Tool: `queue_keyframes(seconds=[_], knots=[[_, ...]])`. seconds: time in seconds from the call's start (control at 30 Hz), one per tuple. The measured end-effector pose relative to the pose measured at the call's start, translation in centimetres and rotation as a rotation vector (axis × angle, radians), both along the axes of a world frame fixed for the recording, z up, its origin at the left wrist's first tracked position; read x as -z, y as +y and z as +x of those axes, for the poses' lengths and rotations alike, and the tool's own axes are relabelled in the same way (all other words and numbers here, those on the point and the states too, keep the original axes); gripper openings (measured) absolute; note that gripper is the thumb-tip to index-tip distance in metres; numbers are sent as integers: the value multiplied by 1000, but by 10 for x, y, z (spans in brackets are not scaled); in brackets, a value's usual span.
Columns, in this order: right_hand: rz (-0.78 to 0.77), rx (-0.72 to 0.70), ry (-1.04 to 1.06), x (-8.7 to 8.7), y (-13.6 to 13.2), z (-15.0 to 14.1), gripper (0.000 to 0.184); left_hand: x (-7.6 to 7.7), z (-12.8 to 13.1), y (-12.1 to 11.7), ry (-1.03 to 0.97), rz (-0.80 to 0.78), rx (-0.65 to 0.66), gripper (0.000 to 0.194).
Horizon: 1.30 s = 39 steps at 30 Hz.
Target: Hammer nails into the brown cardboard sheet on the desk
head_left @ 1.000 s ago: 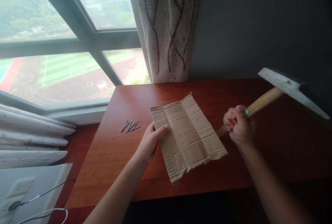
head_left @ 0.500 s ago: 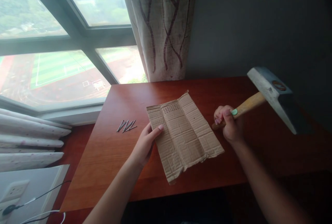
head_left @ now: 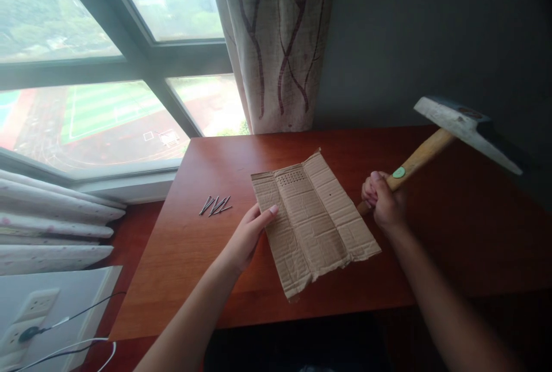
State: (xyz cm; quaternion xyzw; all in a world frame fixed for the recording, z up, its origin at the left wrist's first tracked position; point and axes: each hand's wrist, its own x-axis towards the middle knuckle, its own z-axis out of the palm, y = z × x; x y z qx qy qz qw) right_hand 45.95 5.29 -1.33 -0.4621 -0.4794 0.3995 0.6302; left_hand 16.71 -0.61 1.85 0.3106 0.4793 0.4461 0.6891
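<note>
A creased sheet of brown cardboard [head_left: 317, 219] lies flat on the reddish wooden table [head_left: 181, 257]; it has a patch of small holes near its far edge. My left hand [head_left: 248, 234] grips the cardboard's left edge, thumb on top. My right hand [head_left: 383, 199] is closed round the wooden handle of a hammer [head_left: 448, 136], held above the table to the right of the cardboard, its metal head raised toward the right. Several loose nails [head_left: 215, 206] lie on the table left of the cardboard.
A patterned curtain [head_left: 276, 44] hangs behind the table by a large window [head_left: 107, 73]. A grey wall rises at the back right. White folded fabric [head_left: 52, 228] and a power strip with cables [head_left: 30, 326] sit at the lower left.
The hammer dipped half a second ago and has since lifted again, head up to the right. My left hand stays on the cardboard's edge. The view shifted slightly.
</note>
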Motion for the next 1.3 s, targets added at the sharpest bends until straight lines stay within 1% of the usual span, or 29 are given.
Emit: queue_keyframes(seconds=[0.2, 0.37, 0.53, 0.67, 0.77, 0.9, 1.0, 1.07, 1.1, 1.17, 1.3], knots=[[-14, -45, 28, 4, -10, 5, 48, 4, 5, 9, 32, 12, 35, 43], [9, -36, 8, 7, -11, 3, 53, 3, 7, 14, 51, 16, 42, 42], [20, -24, -39, 8, 1, 2, 56, -1, 4, 12, 27, 47, 27, 46], [46, -21, -10, 8, 21, 1, 55, -3, -12, 9, 109, 119, -91, 43], [47, -36, 30, 7, 34, 0, 54, -3, -34, 6, 309, 161, -184, 42], [25, -49, 60, 6, 40, 0, 53, -2, -78, 3, 695, 245, -282, 40], [30, -59, 73, 6, 36, 1, 53, 0, -113, 3, 1138, 294, -304, 37], [37, -62, 73, 6, 33, 2, 52, 3, -131, 4, 1379, 299, -248, 38], [39, -62, 71, 6, 32, 2, 52, 5, -137, 5, 1443, 302, -210, 40], [44, -62, 64, 6, 31, 2, 52, 11, -143, 7, 1483, 314, -133, 47], [43, -62, 49, 6, 31, 2, 51, 25, -135, 11, 1509, 386, -36, 63]])
